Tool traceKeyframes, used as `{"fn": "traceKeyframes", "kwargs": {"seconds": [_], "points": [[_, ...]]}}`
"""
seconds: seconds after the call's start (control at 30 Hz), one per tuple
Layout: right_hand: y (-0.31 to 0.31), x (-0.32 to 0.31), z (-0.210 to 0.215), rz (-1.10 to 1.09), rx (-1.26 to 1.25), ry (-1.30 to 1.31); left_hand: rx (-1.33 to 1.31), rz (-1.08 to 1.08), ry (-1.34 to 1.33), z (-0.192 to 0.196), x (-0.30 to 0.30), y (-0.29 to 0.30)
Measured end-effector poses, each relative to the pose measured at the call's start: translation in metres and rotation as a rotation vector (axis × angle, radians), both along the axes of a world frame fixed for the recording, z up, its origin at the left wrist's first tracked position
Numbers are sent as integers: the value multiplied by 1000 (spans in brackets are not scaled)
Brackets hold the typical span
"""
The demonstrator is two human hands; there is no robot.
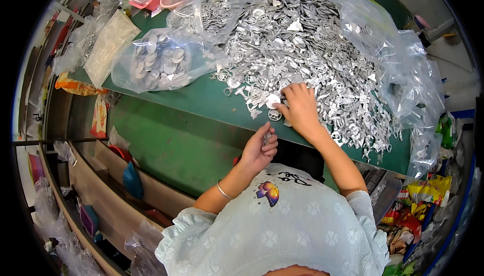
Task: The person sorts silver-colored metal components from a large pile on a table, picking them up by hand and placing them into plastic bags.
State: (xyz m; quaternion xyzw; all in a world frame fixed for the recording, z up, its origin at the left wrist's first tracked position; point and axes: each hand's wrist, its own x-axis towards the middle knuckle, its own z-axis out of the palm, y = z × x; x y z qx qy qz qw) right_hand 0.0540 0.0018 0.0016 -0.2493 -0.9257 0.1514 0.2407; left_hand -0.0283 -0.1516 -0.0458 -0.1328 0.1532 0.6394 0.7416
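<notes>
A green table (212,106) carries a heap of silver metal pieces (302,49) and plastic bags (161,62).

A clear plastic bag (161,62) of round silver discs lay on the far left of the green table (201,99), its mouth bunched toward the right. Just left of it, a long clear bag (108,44) of pale whitish pieces sat tilted at the table's edge. A large clear plastic sheet-bag (403,74) spread open on the far right, crumpled at its rim. Low on the right, beyond the table, lay crumpled yellow and red wrappers (421,200).
</notes>
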Motion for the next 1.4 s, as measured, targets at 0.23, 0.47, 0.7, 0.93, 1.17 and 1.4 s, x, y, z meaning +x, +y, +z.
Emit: {"fn": "traceKeyframes", "kwargs": {"seconds": [0.23,0.47,0.7,0.93,1.17,1.4], "points": [[-19,-14,-18,-44,33,-50,-248,53,84,20,7,0],[-8,13,-7,174,157,30,-334,166,250,35,9,3],[13,31,0,-10,-291,218,-126,181,85,12,3,-14],[26,30,9,-134,-4,199,-192,107,133,16,4,-14],[-21,6,-10,-98,130,-137,-149,99,158,19,9,-9],[-17,5,-14,-54,-109,80,-116,142,163,17,10,-13]]}}
